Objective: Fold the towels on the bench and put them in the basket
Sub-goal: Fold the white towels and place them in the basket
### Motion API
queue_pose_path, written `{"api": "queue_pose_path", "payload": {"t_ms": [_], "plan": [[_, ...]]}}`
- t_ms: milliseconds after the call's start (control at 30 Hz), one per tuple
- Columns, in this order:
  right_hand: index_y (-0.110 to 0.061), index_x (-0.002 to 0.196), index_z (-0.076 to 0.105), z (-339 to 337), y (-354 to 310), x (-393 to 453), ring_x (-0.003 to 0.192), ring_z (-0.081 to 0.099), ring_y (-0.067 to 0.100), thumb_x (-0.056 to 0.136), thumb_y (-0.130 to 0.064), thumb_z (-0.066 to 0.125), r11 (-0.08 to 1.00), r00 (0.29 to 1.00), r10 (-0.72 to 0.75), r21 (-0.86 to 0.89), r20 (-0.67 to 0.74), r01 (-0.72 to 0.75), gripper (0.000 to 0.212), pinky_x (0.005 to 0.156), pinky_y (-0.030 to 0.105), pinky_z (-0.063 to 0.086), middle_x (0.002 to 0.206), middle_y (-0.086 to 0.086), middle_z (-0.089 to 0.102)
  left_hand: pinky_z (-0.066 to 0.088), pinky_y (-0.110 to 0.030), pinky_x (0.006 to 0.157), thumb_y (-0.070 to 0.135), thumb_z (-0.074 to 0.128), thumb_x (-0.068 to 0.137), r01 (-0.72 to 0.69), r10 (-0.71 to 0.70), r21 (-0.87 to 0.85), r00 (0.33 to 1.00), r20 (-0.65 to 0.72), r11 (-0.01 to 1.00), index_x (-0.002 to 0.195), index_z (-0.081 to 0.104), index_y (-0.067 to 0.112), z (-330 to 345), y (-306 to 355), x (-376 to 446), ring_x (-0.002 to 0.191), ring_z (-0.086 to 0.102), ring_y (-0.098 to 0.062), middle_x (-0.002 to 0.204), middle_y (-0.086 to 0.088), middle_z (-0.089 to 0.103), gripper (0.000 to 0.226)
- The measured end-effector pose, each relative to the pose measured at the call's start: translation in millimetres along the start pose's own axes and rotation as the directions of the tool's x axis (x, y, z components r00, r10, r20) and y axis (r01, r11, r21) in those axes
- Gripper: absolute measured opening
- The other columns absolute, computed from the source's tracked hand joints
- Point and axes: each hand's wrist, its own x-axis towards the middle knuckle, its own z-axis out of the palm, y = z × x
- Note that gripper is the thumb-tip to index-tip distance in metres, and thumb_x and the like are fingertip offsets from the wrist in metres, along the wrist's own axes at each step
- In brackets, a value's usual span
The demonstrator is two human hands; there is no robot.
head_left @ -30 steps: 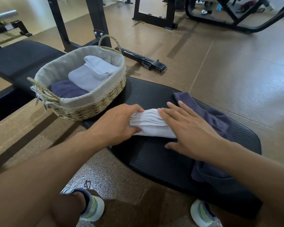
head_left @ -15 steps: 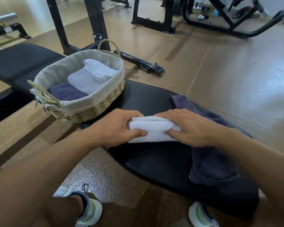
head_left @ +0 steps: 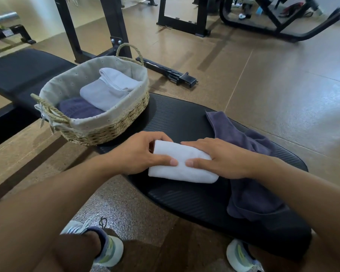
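A person looked down at a black ribbed padded bench [head_left: 185, 122] in a gym. Both hands gripped a small white towel folded into a thick oblong [head_left: 183, 163], which lay on the bench directly in front of them. The left hand [head_left: 137, 154] curled round its left end, thumb on the near face and fingers over the far edge; the right hand [head_left: 220, 158] held the right end the same way. Folding of this towel looked finished, so the step in hand seemed to be picking it up. The next move likely called for carrying it left and forward into the oval woven straw basket with a pale cloth lining [head_left: 114, 126], which stood on the bench and already held folded towels. A crumpled dark purple towel [head_left: 249, 173] lay unfolded just right of the hands.
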Motion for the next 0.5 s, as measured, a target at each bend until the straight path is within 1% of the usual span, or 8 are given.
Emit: {"api": "queue_pose_path", "payload": {"t_ms": [67, 100, 133, 200, 300, 367, 433, 500], "plan": [[-0.035, 0.155, 0.032, 0, -1, 0, 0.128, 0.046, 0.007, 0.091, -0.066, 0.048, 1.000, 1.000, -0.007, -0.018, -0.014, 0.007, 0.073, 0.112, 0.026, 0.030, 0.143, -0.015, 0.053, 0.056, -0.038, 0.079, 0.032, 0.091, 0.072, -0.033, 0.033, -0.052, 0.999, -0.005, 0.998, 0.096, 0.074, 0.024, 1, 3, 1, 0.085, 0.069, -0.021, 0.093, -0.003, 0.075, 0.031], [-0.034, 0.157, 0.027, 0, -3, 0, 0.131, 0.044, 0.005, 0.090, -0.069, 0.046, 1.000, 1.000, -0.021, -0.017, -0.016, 0.021, 0.078, 0.113, 0.025, 0.028, 0.145, -0.019, 0.049, 0.056, -0.039, 0.080, 0.029, 0.091, 0.072, -0.049, 0.048, -0.066, 0.999, -0.003, 0.997, 0.096, 0.074, 0.024, 2, 4, 1, 0.088, 0.070, -0.022, 0.094, -0.002, 0.076, 0.030], [-0.035, 0.157, 0.025, 1, -5, 1, 0.128, 0.045, 0.004, 0.090, -0.070, 0.046, 0.999, 0.999, -0.044, -0.007, -0.020, 0.044, 0.079, 0.112, 0.025, 0.030, 0.142, -0.023, 0.049, 0.056, -0.038, 0.082, 0.027, 0.091, 0.072, -0.059, 0.059, -0.075, 0.998, 0.001, 0.995, 0.096, 0.074, 0.023, 3, 6, 0, 0.088, 0.070, -0.020, 0.094, 0.000, 0.076, 0.029], [-0.040, 0.156, 0.027, 3, -8, 2, 0.117, 0.053, 0.000, 0.094, -0.064, 0.047, 0.996, 0.996, -0.083, 0.041, -0.039, 0.084, 0.069, 0.105, 0.024, 0.038, 0.130, -0.028, 0.054, 0.056, -0.038, 0.085, 0.024, 0.089, 0.076, -0.075, 0.074, -0.073, 0.997, -0.007, 0.995, 0.097, 0.075, 0.023, 4, 8, 0, 0.090, 0.071, -0.017, 0.095, 0.001, 0.077, 0.025], [-0.049, 0.150, 0.033, 4, -12, 1, 0.107, 0.058, -0.005, 0.100, -0.052, 0.049, 0.992, 0.992, -0.056, 0.107, -0.115, 0.068, 0.053, 0.093, 0.013, 0.043, 0.126, -0.024, 0.063, 0.057, -0.040, 0.089, 0.022, 0.083, 0.083, -0.082, 0.079, -0.047, 0.996, -0.050, 0.996, 0.102, 0.076, 0.026, 1, 7, 3, 0.095, 0.072, -0.017, 0.098, 0.003, 0.078, 0.021], [-0.048, 0.146, 0.041, 2, -14, 1, 0.101, 0.060, -0.009, 0.101, -0.045, 0.052, 0.989, 0.980, -0.033, 0.135, -0.195, 0.059, 0.046, 0.086, 0.006, 0.042, 0.118, -0.023, 0.066, 0.058, -0.039, 0.088, 0.024, 0.079, 0.087, -0.063, 0.059, -0.041, 0.993, -0.105, 0.997, 0.103, 0.076, 0.026, -1, 6, 5, 0.094, 0.072, -0.014, 0.097, 0.004, 0.078, 0.017], [-0.046, 0.143, 0.047, 0, -15, 2, 0.099, 0.059, -0.014, 0.101, -0.041, 0.053, 0.983, 0.971, -0.004, 0.179, -0.238, 0.048, 0.042, 0.082, 0.004, 0.042, 0.113, -0.024, 0.067, 0.057, -0.036, 0.084, 0.031, 0.073, 0.090, -0.051, 0.043, -0.050, 0.988, -0.146, 0.997, 0.103, 0.074, 0.026, -1, 7, 6, 0.093, 0.072, -0.014, 0.097, 0.005, 0.077, 0.014], [-0.046, 0.138, 0.053, 2, -17, 4, 0.096, 0.060, -0.016, 0.101, -0.040, 0.054, 0.970, 0.969, 0.029, 0.239, -0.247, 0.032, 0.038, 0.079, 0.004, 0.044, 0.108, -0.028, 0.067, 0.055, -0.030, 0.081, 0.032, 0.067, 0.095, -0.038, 0.029, -0.047, 0.984, -0.176, 0.998, 0.105, 0.072, 0.027, -2, 8, 3, 0.092, 0.070, -0.010, 0.098, 0.006, 0.076, 0.012]]}}
